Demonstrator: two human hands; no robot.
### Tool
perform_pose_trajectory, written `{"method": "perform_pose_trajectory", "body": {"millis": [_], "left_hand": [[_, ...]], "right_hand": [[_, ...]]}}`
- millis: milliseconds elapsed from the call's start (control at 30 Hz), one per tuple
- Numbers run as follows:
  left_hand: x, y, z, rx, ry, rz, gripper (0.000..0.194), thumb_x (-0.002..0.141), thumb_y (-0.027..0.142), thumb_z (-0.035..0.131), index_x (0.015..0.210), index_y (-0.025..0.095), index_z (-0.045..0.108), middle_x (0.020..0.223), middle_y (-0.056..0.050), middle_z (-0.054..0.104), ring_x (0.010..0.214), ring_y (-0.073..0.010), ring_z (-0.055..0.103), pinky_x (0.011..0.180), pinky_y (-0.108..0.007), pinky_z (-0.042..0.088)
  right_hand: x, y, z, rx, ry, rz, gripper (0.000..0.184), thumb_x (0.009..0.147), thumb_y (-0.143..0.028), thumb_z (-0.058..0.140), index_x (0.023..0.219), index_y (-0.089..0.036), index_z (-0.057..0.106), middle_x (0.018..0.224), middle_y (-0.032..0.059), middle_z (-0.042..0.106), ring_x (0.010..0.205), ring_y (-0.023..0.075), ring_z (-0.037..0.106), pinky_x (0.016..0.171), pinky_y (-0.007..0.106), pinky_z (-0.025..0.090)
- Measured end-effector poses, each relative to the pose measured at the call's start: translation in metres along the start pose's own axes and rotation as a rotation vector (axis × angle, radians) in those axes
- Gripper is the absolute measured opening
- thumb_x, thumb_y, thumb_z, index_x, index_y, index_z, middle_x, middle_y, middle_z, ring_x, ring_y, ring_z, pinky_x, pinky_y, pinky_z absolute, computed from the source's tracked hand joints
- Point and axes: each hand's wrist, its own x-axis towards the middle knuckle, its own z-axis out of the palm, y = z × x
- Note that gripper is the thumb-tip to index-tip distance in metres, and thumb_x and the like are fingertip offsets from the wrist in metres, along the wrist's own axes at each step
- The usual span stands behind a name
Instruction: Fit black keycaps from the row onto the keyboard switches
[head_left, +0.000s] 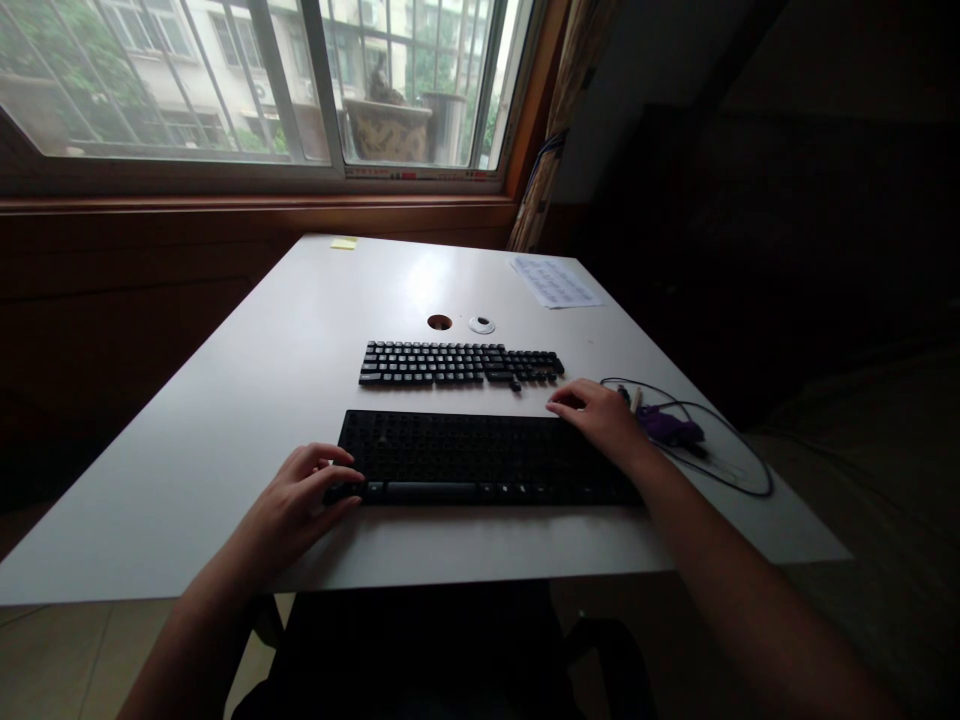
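While the white table (225, 400) carries everything, the mostly keyless black keyboard (450, 450) lies along its near edge, with a block of keycaps (427, 365) laid out just beyond. Printed sheet (555, 282) sits by the far right corner; left hand (304, 490) grips the keyboard's front-left corner, right hand (600, 410) is at its back edge, fingertips pinched, can't tell if on anything. Purple item (671, 428) sits toward the table's right edge, yellow note (343, 243) at the far left corner.

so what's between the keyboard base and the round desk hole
Rows of loose black keycaps lie between the keyboard base and the round desk hole, shown in the head view.
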Motion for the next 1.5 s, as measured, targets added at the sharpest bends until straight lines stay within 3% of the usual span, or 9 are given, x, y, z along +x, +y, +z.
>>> {"method": "perform_pose_trajectory", "body": {"millis": [167, 300, 533, 1133, 1500], "left_hand": [[0.0, 0.0, 0.0, 0.02, 0.008, -0.004, 0.018, 0.096, 0.036, 0.066, 0.11, 0.026, 0.071, 0.119, -0.009, 0.06, 0.102, -0.0227, 0.065, 0.082, -0.034, 0.062], [-0.001, 0.0, 0.0, 0.029, 0.01, -0.003, 0.018, 0.095, 0.037, 0.067, 0.11, 0.027, 0.071, 0.119, -0.009, 0.059, 0.102, -0.0226, 0.065, 0.081, -0.034, 0.062], [0.0, -0.001, -0.001, 0.04, 0.013, 0.009, 0.018, 0.095, 0.037, 0.067, 0.11, 0.027, 0.071, 0.119, -0.009, 0.059, 0.102, -0.0227, 0.065, 0.081, -0.034, 0.062], [0.0, 0.001, -0.001, 0.038, 0.013, 0.004, 0.018, 0.095, 0.037, 0.067, 0.11, 0.027, 0.071, 0.12, -0.008, 0.058, 0.104, -0.0231, 0.064, 0.085, -0.036, 0.06], [0.0, 0.001, -0.001, 0.04, 0.005, -0.016, 0.019, 0.095, 0.039, 0.067, 0.109, 0.027, 0.071, 0.12, -0.008, 0.058, 0.103, -0.0228, 0.065, 0.082, -0.034, 0.061]], "right_hand": [[-0.036, -0.015, -0.024, 0.18, -0.042, 0.001, 0.021, 0.089, -0.047, 0.069, 0.094, -0.027, 0.073, 0.1, 0.0055, 0.075, 0.094, 0.0268, 0.07, 0.085, 0.042, 0.056], [-0.066, -0.021, -0.037, 0.222, -0.069, -0.041, 0.019, 0.09, -0.046, 0.07, 0.096, -0.029, 0.074, 0.102, 0.0059, 0.075, 0.096, 0.0271, 0.071, 0.086, 0.043, 0.059], [-0.098, -0.026, -0.03, 0.289, -0.111, -0.117, 0.009, 0.091, -0.038, 0.072, 0.096, -0.031, 0.076, 0.101, 0.0053, 0.074, 0.095, 0.0248, 0.071, 0.085, 0.042, 0.061], [-0.116, -0.028, -0.014, 0.304, 0.051, -0.157, 0.011, 0.089, -0.029, 0.076, 0.097, -0.036, 0.077, 0.1, 0.0026, 0.077, 0.094, 0.0259, 0.07, 0.081, 0.046, 0.061], [-0.118, -0.026, -0.009, 0.258, 0.047, -0.233, 0.018, 0.09, -0.023, 0.074, 0.102, -0.036, 0.075, 0.103, 0.0034, 0.077, 0.096, 0.0257, 0.068, 0.081, 0.047, 0.061]]}}
